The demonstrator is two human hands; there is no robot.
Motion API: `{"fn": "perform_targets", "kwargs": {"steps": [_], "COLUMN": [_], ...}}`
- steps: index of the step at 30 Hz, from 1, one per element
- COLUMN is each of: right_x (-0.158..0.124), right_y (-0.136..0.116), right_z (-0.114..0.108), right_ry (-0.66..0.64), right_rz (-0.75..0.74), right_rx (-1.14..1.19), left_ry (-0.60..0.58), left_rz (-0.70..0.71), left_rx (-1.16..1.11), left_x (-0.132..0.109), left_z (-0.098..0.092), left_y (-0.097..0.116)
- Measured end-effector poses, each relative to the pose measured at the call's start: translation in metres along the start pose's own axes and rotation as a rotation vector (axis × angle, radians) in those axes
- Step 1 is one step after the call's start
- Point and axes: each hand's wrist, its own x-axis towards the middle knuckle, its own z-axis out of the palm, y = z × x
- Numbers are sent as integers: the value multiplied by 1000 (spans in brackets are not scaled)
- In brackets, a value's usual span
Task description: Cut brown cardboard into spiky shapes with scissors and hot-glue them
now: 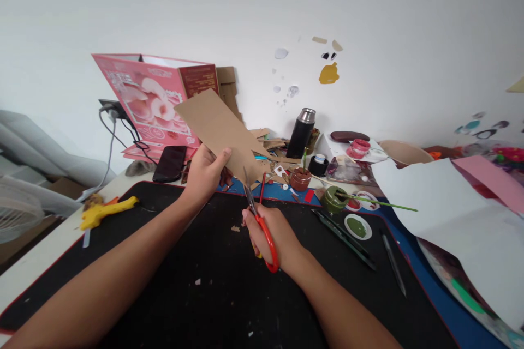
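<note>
My left hand (206,173) grips the lower edge of a brown cardboard sheet (219,126), held up tilted above the black mat (172,278). My right hand (272,234) holds red-handled scissors (262,226), fingers through the loops. The blades are parted and point up at the cardboard's bottom edge, just right of my left thumb. Small cardboard crumbs lie on the mat below.
A pink printed box (151,95), a black phone (170,163) and a yellow glue gun (104,211) are to the left. On the right stand a black flask (302,132), paint pots with brushes (335,199), pens (346,234) and large white paper (454,212).
</note>
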Motion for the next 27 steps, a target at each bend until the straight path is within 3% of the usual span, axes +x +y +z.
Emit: {"fn": "perform_targets", "kwargs": {"steps": [22,27], "right_x": [3,2], "right_y": [1,-6], "right_z": [-6,-10], "right_ry": [-40,-34], "right_rz": [-64,-99], "right_rx": [12,-170], "left_ry": [2,-7], "left_rz": [9,11], "left_rx": [1,-10], "left_x": [-1,0], "left_z": [-3,-6], "left_y": [-1,-1]}}
